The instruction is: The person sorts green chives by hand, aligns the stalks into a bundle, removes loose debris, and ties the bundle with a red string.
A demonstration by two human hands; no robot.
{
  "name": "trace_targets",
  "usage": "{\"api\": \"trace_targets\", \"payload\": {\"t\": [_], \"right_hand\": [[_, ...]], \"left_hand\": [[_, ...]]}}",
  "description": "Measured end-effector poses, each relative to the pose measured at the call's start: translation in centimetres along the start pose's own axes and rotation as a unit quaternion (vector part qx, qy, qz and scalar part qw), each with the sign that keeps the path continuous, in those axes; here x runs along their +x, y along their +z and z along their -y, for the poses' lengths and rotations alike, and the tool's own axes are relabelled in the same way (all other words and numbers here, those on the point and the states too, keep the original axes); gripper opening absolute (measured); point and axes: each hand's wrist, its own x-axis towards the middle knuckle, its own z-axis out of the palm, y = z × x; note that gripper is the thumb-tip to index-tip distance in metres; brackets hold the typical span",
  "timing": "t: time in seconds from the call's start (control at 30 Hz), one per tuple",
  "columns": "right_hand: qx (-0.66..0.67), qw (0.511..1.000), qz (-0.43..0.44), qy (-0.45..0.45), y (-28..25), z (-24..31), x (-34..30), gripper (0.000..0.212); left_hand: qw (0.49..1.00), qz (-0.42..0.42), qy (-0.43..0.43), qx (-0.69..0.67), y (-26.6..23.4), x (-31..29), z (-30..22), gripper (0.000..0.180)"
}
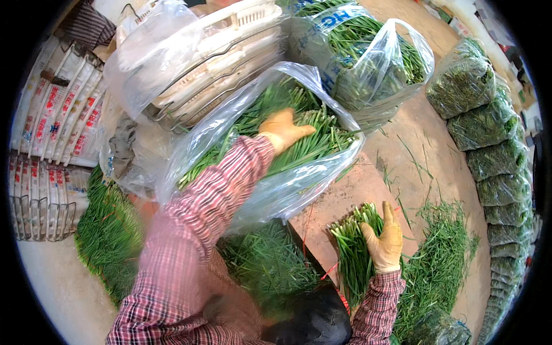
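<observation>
My left hand (283,131), in a yellow glove, lies over bundles of garlic chives (322,135) inside an open clear plastic bag (305,192). Its thumb is spread to the right, and the fingertips touch the greens. On a brown board (322,213) at the lower right rests another bundle of garlic chives (355,253), pale cut ends facing away from me. My right hand (384,241), also gloved, is against the right side of that bundle. Its fingers are stretched out and the thumb stands apart, over the stems' edge.
White plastic crates (230,52) stand behind the bag, with more crates (57,109) stacked at far left. Another filled bag (374,75) is at the back. Packed bags (494,155) line the right side. Loose greens (440,253) cover the floor; a green pile (106,230) lies left.
</observation>
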Motion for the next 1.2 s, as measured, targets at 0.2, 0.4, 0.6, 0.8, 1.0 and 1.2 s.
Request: {"api": "trace_targets", "payload": {"t": [0.2, 0.4, 0.6, 0.8, 1.0, 1.2], "right_hand": [[0.014, 0.999, 0.038, 0.027, -0.7, 1.7, -0.6, 0.074], [0.033, 0.999, 0.022, -0.030, -1.0, 3.8, 0.9, 0.064], [0.190, 0.976, 0.029, -0.105, 0.4, 10.6, 7.4, 0.048], [0.547, 0.798, 0.250, 0.044, 7.1, 15.7, 15.0, 0.063], [0.513, 0.818, 0.145, 0.216, 16.4, 7.8, 20.0, 0.080], [0.406, 0.913, 0.006, 0.036, 9.9, 15.9, 15.2, 0.072]], "left_hand": [[0.990, 0.077, -0.020, 0.120, 2.4, 3.9, -1.6, 0.075], [0.998, -0.036, 0.054, -0.007, -1.2, 2.4, 2.6, 0.071], [0.946, 0.046, 0.059, -0.316, -3.9, -0.8, 6.0, 0.069], [0.891, 0.040, 0.055, -0.448, -3.6, -1.9, 7.7, 0.059], [0.892, 0.015, 0.100, -0.440, -2.4, -3.0, 7.5, 0.042], [0.857, 0.032, 0.110, -0.502, -3.0, -5.2, 9.5, 0.060]]}}
